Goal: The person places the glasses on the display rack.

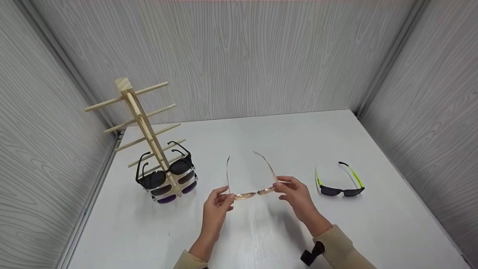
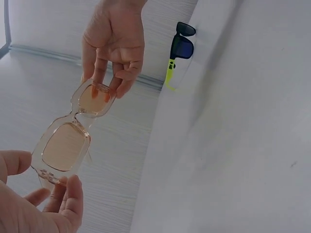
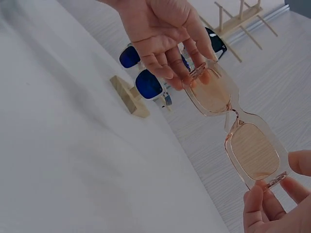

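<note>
Both hands hold one pair of sunglasses [image 1: 244, 196] with a clear frame and peach-tinted lenses, raised above the white table. At one front corner, the left hand [image 1: 216, 207] pinches the frame between thumb and fingers. The opposite corner is pinched by the right hand [image 1: 297, 196]. The temples are unfolded and point away from the person. In the left wrist view, the peach lens [image 2: 64, 146] and the whole front of the frame show between the hands. From the right wrist, the same sunglasses [image 3: 255, 150] appear tilted, with a hand at each end.
On the left stands a wooden display rack [image 1: 149, 138] with several horizontal pegs. Its lower part carries black sunglasses [image 1: 153, 180], with two clear-framed pairs beneath. At right, black sunglasses [image 1: 341, 192] with neon yellow-green temples lie unfolded on the table [image 1: 377, 228]. Wood-grain panels [image 1: 231, 59] enclose the table.
</note>
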Demonstrator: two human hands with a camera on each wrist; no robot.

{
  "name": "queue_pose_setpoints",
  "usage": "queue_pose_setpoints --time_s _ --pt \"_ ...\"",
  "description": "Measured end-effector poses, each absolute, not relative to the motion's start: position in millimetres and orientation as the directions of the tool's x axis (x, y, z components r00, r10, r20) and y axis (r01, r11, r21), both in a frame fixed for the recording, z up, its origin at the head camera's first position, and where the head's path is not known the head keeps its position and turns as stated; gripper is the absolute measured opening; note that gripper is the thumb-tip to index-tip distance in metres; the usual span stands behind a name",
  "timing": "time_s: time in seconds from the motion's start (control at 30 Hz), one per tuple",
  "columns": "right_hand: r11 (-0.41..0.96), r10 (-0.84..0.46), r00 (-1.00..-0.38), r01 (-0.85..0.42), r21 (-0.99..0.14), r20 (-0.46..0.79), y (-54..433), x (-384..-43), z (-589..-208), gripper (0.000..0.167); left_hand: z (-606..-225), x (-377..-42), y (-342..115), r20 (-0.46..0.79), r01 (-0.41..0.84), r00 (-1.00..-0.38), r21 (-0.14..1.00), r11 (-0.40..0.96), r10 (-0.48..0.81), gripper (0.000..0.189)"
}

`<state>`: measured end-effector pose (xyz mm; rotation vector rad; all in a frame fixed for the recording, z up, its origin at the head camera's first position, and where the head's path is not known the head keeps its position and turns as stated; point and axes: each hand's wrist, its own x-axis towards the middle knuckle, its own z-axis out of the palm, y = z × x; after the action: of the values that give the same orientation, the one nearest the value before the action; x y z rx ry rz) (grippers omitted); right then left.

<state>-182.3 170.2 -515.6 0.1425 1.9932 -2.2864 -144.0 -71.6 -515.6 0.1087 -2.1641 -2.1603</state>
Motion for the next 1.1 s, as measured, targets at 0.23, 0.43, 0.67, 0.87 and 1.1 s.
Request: queue_pose_setpoints --time_s 0.23,0.43,0.67,0.87,1.1 --pt "-0.126 -0.079 -0.992 0.110 -0.986 -0.100 164 -182 -504 0.041 -500 -135 -80 0.057 0.049 -0.987 0.997 0.055 -0.153 0.039" --pt "-0.128 -0.118 -0.992 0.067 -0.989 -0.052 157 -182 -490 0.045 -489 -130 -88 0.082 0.075 -0.983 0.996 0.051 -0.164 0.040" --pt "-0.166 -0.172 -0.985 0.011 -0.986 0.019 149 -185 -473 0.041 -472 -122 -96 0.124 0.121 -0.977 0.992 0.027 -0.174 0.042" --pt "-0.193 -0.214 -0.973 -0.042 -0.980 0.084 140 -193 -460 0.039 -440 -108 -96 0.183 0.174 -0.961 0.983 0.059 -0.209 0.041" --pt "-0.213 -0.258 -0.956 -0.087 -0.973 0.142 129 -202 -446 0.040 -417 -99 -98 0.256 0.239 -0.935 0.966 0.100 -0.243 0.041"
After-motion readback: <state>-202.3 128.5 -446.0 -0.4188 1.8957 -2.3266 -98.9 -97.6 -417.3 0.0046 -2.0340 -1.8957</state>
